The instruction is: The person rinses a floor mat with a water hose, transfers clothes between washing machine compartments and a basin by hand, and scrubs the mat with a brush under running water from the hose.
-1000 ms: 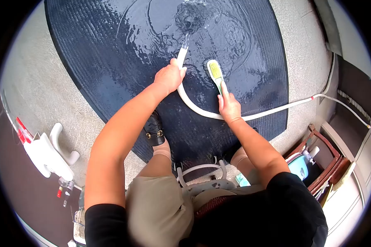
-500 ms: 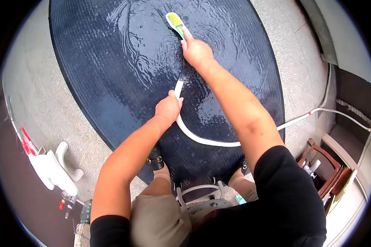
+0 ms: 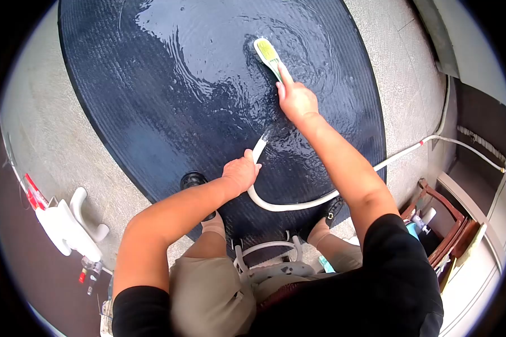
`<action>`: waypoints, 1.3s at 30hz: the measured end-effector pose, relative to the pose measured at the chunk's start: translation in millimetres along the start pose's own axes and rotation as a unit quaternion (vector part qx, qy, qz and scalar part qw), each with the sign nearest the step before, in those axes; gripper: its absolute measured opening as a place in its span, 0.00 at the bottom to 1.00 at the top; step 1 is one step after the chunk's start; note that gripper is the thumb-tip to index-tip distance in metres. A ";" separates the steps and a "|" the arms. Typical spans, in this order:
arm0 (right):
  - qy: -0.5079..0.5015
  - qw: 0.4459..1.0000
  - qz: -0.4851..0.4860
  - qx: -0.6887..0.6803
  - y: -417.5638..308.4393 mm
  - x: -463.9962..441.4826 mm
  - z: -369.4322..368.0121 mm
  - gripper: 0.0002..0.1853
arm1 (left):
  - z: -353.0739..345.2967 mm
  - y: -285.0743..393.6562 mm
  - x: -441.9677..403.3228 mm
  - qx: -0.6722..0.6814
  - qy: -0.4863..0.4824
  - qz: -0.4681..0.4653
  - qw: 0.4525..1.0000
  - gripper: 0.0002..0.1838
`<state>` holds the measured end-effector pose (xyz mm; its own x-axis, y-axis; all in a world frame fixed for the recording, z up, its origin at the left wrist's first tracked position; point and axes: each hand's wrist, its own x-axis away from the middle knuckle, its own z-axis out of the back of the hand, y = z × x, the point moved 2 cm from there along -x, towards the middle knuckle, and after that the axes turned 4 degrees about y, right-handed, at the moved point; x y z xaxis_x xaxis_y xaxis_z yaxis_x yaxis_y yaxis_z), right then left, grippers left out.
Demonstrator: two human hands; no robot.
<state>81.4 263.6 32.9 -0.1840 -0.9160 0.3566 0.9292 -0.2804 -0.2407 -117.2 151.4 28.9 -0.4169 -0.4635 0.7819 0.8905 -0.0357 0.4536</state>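
Observation:
My left hand (image 3: 242, 173) is wrapped around a white hose (image 3: 287, 206) close to its open end. Water runs from that end onto a dark ribbed mat (image 3: 129, 106). Farther out, my right hand (image 3: 298, 102) grips the handle of a scrub brush (image 3: 267, 51) with a pale green and white body. Its yellow-green bristle area shows upward in this view; I cannot tell whether the brush touches the mat. Rippling water covers the mat around the brush.
The hose trails right across pale paving toward a wall corner. At the lower right stands a brown wooden frame (image 3: 441, 224) with items. White plastic pipe pieces (image 3: 67, 227) are at left. My black shoes (image 3: 192, 181) rest on the mat, beside a white-framed stool (image 3: 267, 247).
The brush and my right hand have moved right and nearer to me. My left hand and the hose end have shifted right and slightly nearer too.

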 end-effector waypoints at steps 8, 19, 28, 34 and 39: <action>-0.031 0.999 -0.010 -0.012 20.4 18.2 -10.0 0.28 | 13.7 -14.4 -10.9 -0.009 0.021 0.014 1.000 0.21; 0.014 0.999 -0.033 0.018 80.0 97.5 -20.4 0.28 | 25.6 -0.5 -20.0 -0.105 0.035 -0.006 0.994 0.22; -0.027 0.994 -0.103 -0.011 104.0 191.4 -46.2 0.31 | 30.4 15.4 -17.1 -0.201 0.111 -0.051 0.972 0.20; 0.051 0.995 -0.081 -0.019 113.6 159.0 -43.7 0.29 | 9.9 28.4 -26.8 -0.163 0.238 -0.029 0.957 0.18; 0.056 0.990 -0.094 -0.083 63.2 68.0 -20.2 0.26 | 6.7 31.5 -28.1 -0.203 0.369 -0.102 0.901 0.20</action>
<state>121.1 177.8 23.6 -0.3924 -0.8662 0.3093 0.8109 -0.4845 -0.3281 -78.6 169.2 24.1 -0.4779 -0.8680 0.1346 0.8648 -0.4382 0.2451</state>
